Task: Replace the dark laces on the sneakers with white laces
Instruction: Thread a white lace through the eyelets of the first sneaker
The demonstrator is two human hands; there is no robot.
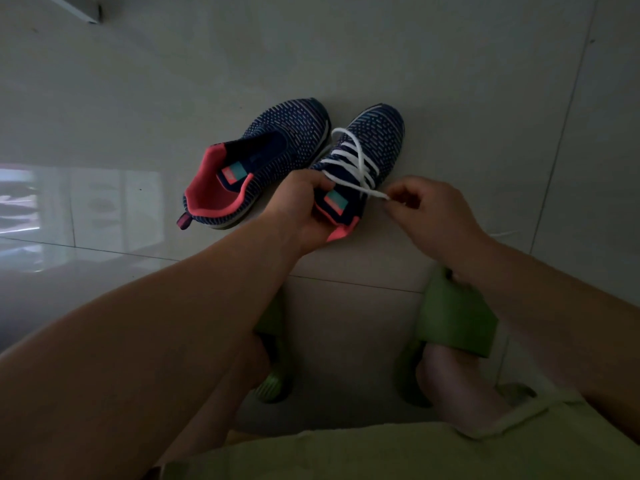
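Right sneaker (360,161): standing on the floor (450,81), white lace (349,157) crossing most eyelets.
Left sneaker (256,161): lying beside it, seemingly laceless.
Left hand (304,206): gripping the right sneaker's collar.
Right hand (429,206): pinching the lace tip.
Remaining: finishing this shoe, lacing the other.

Your two navy knit sneakers, pink-lined, stand side by side on the floor: left sneaker (256,161) unlaced; right sneaker (374,140) threaded with a white lace (349,157) in crossing rows.
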